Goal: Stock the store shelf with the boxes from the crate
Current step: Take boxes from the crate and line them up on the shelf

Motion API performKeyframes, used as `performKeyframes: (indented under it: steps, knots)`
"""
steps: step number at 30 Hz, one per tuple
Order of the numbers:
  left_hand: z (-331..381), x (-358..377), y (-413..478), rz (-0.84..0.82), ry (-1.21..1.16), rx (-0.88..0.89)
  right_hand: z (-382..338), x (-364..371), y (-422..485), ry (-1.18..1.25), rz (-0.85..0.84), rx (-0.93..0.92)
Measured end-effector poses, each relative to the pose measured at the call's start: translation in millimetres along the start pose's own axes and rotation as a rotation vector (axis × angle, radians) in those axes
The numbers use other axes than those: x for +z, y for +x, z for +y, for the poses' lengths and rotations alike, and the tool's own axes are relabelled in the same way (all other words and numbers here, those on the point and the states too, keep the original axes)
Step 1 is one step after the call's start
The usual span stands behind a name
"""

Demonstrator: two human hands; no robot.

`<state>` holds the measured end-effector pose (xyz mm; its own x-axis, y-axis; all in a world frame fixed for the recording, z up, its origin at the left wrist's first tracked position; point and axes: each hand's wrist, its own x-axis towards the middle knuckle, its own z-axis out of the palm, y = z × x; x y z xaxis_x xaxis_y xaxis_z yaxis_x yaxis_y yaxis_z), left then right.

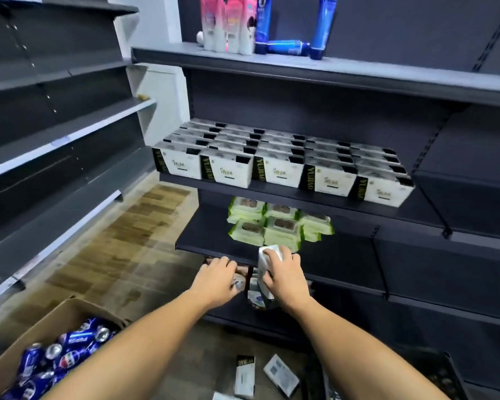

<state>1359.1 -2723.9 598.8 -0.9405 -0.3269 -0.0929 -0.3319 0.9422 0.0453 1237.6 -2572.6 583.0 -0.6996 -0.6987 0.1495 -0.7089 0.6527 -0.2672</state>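
Note:
Several white boxes with black-and-gold sides (280,166) stand in rows on the middle shelf (272,194). My right hand (283,277) grips one white box (267,259) upright in front of the lower shelf (214,243). Just left of it, my left hand (217,277) reaches with curled fingers toward small packets under that shelf's edge; what it holds cannot be told. Two more white boxes (244,376) (280,375) lie on the floor below. A dark crate (445,370) shows at the bottom right, mostly hidden by my right arm.
Green wipe packs (274,226) are stacked on the lower shelf. Pink and blue bottles (243,24) stand on the top shelf. A cardboard carton of blue cans (58,353) sits on the floor at lower left. Bare grey shelving (55,134) runs along the left.

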Motion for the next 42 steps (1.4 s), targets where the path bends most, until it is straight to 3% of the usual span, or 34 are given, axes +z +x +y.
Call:
performKeyframes:
  steps: [8, 24, 36, 42]
  knots:
    - [-62, -17, 18, -0.024, 0.02, 0.051, -46, -9, 37, 0.004, 0.047, 0.097]
    - [-3, -103, 123, 0.142, -0.008, 0.12, -13, -118, 141, 0.093, 0.369, 0.072]
    - [12, -119, 192, 0.232, -0.361, 0.089, 6, -133, 167, 0.447, 0.406, 0.042]
    - [7, -142, 208, 0.354, -0.277, 0.185, 25, -150, 171, 0.571, 0.382, 0.151]
